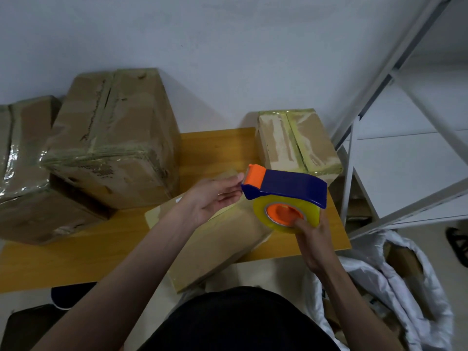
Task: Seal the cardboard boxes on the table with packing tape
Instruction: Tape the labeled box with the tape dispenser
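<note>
A blue and orange tape dispenser (288, 188) with a roll of clear yellowish tape is held up above the table by my right hand (312, 239), thumb inside the orange core. My left hand (212, 198) reaches to the dispenser's orange front end, fingertips touching it, palm up and fingers apart. Under both hands lies a flat cardboard box (215, 249), jutting over the table's near edge. A small taped box (296, 143) stands at the back right. A large taped box (114, 138) stands at the back left, leaning on another taped box (22, 173).
The wooden table (76, 254) ends just right of my right hand. A white metal shelf frame (379, 102) stands to the right. A white bag (395, 282) holding cardboard sits on the floor at lower right. A dark object (27, 328) lies at lower left.
</note>
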Motion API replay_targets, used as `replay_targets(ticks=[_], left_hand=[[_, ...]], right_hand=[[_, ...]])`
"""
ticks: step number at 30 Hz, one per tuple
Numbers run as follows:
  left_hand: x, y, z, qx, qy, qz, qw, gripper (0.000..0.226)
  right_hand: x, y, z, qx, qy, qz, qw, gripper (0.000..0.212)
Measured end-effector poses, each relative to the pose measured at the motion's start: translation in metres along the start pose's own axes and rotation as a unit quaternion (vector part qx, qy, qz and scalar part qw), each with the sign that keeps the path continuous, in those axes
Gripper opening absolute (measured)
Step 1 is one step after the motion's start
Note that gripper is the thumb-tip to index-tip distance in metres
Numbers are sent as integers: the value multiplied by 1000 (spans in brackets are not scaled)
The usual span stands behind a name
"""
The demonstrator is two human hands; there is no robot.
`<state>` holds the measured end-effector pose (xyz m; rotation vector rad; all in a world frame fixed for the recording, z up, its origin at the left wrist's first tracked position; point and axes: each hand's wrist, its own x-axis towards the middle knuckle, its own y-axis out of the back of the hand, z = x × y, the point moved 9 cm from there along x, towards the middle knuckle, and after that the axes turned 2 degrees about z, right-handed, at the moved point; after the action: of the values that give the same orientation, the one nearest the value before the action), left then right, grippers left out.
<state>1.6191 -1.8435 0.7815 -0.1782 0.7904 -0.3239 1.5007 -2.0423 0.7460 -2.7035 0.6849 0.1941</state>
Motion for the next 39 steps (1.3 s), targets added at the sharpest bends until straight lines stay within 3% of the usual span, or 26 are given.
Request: replay_targets(ticks=[9, 17, 21, 26, 31, 39], left_hand=[[2, -3, -2, -38, 30, -13, 999, 60], [7, -3, -1, -43, 7, -2, 999, 21], [12, -6, -3, -50, 22, -18, 998, 23], [18, -3, -3, 4, 24, -6, 1000, 24], [21, -3, -3, 0, 58, 6, 998, 43], [39, 5, 13, 178, -27, 39, 983, 18]], right_hand=[[8, -7, -5, 13, -8, -5, 1000, 71], [9, -8, 3, 39, -29, 12, 999, 65], [11, -6, 5, 55, -35, 10, 998, 72], [12, 2, 7, 49, -39, 26, 998, 75], [15, 6, 9, 35, -37, 29, 998, 73], [14, 6, 4, 33, -38, 34, 998, 81]])
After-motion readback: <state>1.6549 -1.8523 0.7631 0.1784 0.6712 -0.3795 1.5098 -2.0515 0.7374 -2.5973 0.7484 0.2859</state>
